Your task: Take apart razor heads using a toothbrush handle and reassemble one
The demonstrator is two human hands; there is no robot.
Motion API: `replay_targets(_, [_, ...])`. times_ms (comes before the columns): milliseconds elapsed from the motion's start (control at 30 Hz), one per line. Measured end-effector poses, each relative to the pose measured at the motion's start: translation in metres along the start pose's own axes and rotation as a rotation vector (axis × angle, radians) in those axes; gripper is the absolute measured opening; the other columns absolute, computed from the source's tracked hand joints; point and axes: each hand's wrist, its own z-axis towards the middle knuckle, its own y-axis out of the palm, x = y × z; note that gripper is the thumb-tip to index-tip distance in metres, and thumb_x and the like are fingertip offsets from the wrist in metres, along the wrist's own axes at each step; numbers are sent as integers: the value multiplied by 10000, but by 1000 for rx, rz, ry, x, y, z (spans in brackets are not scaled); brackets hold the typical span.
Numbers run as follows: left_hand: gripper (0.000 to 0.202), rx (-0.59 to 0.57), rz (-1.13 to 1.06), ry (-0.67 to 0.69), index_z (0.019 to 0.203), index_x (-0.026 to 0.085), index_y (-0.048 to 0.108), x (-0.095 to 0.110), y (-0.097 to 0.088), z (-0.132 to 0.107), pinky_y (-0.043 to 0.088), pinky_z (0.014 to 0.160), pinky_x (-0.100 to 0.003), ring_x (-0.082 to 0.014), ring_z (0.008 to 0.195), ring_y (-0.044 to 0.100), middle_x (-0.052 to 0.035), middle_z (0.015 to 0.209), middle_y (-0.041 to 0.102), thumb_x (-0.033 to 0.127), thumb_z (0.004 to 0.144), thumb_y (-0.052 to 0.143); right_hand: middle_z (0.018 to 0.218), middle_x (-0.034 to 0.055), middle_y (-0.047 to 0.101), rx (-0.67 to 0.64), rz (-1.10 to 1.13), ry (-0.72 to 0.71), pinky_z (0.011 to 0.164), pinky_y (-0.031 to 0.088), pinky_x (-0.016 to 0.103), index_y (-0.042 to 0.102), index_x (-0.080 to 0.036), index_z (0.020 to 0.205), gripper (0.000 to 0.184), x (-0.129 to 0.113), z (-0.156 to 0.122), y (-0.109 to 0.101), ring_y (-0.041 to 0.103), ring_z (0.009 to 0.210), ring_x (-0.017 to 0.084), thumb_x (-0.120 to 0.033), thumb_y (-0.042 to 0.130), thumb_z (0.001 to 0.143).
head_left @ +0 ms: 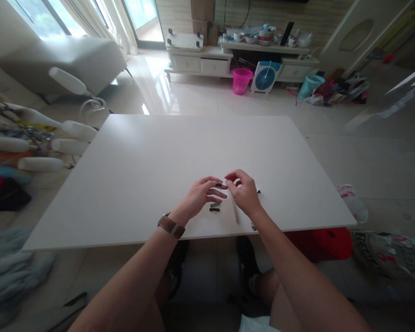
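Note:
My left hand point(204, 194) hovers over the near part of the white table, thumb and index finger closed on a small black piece point(219, 185). Its other fingers are stretched out. Just to the right, my right hand point(244, 191) is in a pinch, its fingertips almost meeting those of the left. What sits in that pinch is too small to make out. Below the right fingers runs a slim pale stick point(234, 211); whether the hand touches it cannot be seen. Under my left hand lie a dark green strip point(215, 204) and a black strip point(214, 210).
The white table point(131, 161) spans the space before me. Small coloured bits point(253, 226) lie by its near edge, and a tiny dark piece point(259, 191) beside my right hand. White lamp arms point(69, 146) stand at the left; a red stool point(327, 243) is under the right edge.

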Motion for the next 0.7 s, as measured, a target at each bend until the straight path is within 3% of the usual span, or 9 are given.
replay_targets(700, [176, -2, -9, 11, 956, 119, 610, 2, 1, 0, 550, 598, -244, -175, 713, 722, -140, 973, 727, 284, 897, 619, 813, 10, 649, -35, -71, -12, 644, 460, 274, 655, -204, 803, 112, 5, 0, 1, 594, 731, 146, -160, 553, 814])
